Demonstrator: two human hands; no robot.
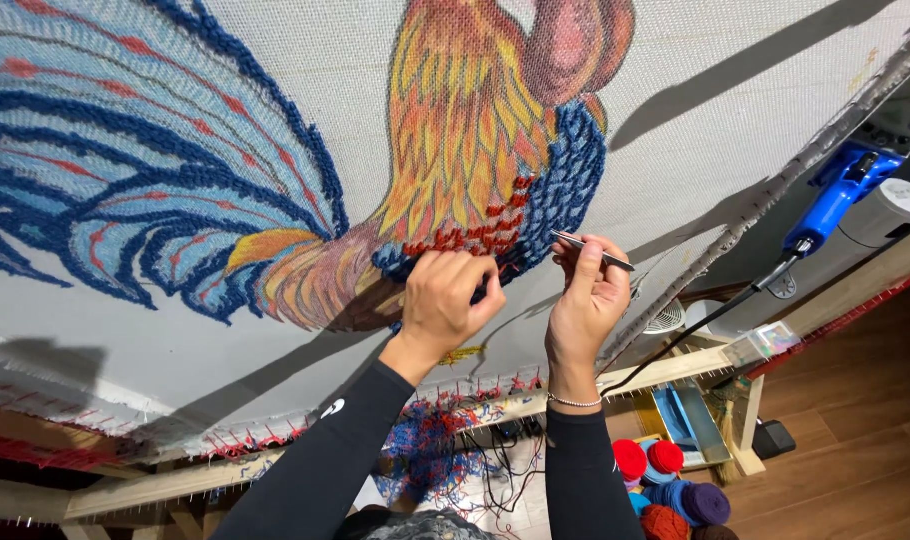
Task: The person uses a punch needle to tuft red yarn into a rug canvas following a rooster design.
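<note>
A large white tufting cloth stretched on a wooden frame carries a rooster picture in blue, orange, yellow and red yarn. My left hand is curled against the cloth at the red and blue patch, its fingers pinched on yarn there. My right hand is just to the right of it and holds small metal scissors pointing up-left toward the same spot. Both arms wear black sleeves, and a thin bracelet circles the right wrist.
A blue tufting gun hangs at the frame's right edge with a black cable running down. Yarn cones in red, blue and purple stand on the floor below. Loose blue and red yarn scraps lie under the wooden frame rail.
</note>
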